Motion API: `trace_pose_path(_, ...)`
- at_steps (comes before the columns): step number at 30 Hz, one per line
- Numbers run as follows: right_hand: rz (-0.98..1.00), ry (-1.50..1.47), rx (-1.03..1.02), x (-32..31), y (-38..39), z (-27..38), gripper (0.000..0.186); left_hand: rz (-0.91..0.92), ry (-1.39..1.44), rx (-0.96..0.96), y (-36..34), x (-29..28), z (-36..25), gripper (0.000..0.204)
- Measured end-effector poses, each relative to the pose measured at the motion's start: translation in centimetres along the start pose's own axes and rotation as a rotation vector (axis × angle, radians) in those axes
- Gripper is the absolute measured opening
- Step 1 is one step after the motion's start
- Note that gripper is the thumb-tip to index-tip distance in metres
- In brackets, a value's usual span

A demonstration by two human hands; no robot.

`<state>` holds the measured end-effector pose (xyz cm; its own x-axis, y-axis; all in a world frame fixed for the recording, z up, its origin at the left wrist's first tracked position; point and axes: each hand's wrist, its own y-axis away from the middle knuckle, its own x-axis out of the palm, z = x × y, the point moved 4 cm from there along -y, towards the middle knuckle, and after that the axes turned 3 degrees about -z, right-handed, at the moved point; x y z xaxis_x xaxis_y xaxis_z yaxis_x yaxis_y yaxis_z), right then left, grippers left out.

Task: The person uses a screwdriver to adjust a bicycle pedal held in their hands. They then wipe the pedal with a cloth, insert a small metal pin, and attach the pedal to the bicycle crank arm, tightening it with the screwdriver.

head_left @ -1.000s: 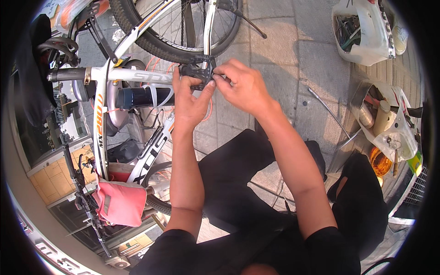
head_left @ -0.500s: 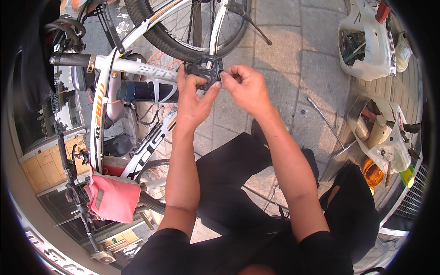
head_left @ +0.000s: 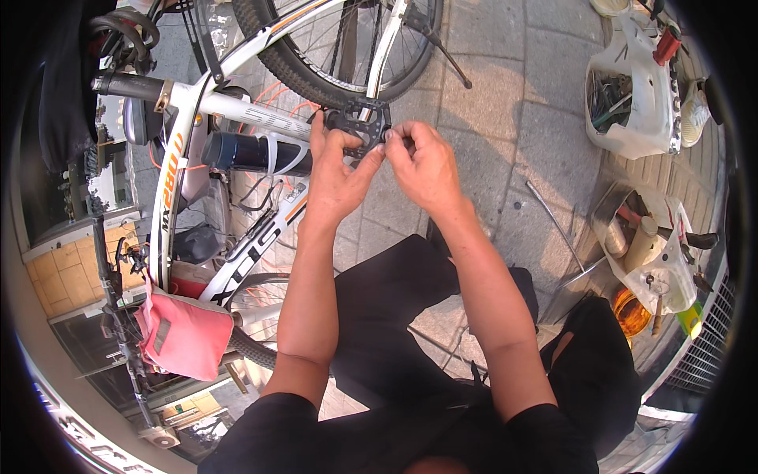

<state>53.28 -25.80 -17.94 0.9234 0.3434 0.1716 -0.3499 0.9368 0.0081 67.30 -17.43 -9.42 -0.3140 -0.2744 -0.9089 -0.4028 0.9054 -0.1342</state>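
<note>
While we look down over two bare forearms, both hands meet on a black bicycle pedal held up just in front of the rear wheel of a white bicycle. Our left hand cups the pedal from below, thumb stretched across its near edge and fingers curled behind it. Our right hand touches the pedal's right end, thumb and forefinger pressed together in a pinch there; what they pinch is too small to make out.

A dark blue bottle sits in a cage on the frame just left of the hands, and a black handlebar grip juts out further left. A pink cloth hangs low on the left over another wheel, of which only an arc shows. The bicycle's upper part is cut off by the top edge, and our left hand hides the crank behind the pedal.

To the right on the paving stones we count two white plastic containers of tools, one at the top and one lower, with an orange tin beside the lower one. One thin metal rod lies on the stones between them and our right arm. Black-clad knees fill the foreground.
</note>
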Motion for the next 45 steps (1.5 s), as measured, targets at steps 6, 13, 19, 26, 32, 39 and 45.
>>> trace_pose_path(6,-0.045,-0.062,0.022,0.7,0.3,-0.8,0.02,-0.024,0.052,-0.037,0.0,0.3,0.2,0.041)
trace_pose_path(13,-0.062,-0.059,-0.066,0.5,0.7,-0.7,0.02,-0.019,0.056,-0.089,-0.1,0.0,-0.9,0.042)
trace_pose_path(19,0.056,-0.186,0.043,0.2,0.2,-1.5,0.02,-0.068,-0.035,0.026,0.1,0.1,0.2,0.042)
trace_pose_path(26,0.177,-0.349,0.156,0.8,-1.2,-3.3,0.014,-0.016,-0.008,-0.113,-0.2,-0.1,-1.5,0.042)
trace_pose_path(32,0.25,-0.367,0.369,0.5,-1.5,-3.2,0.017,-0.019,-0.001,-0.123,0.0,-0.2,-1.6,0.04)
trace_pose_path(39,0.304,-0.34,0.314,0.2,-2.3,-3.0,0.019,-0.022,-0.003,-0.11,0.1,0.0,-1.0,0.04)
trace_pose_path(45,0.377,-0.266,0.429,-0.5,-2.6,-1.9,0.018,-0.029,-0.055,-0.079,0.2,0.0,-0.3,0.043)
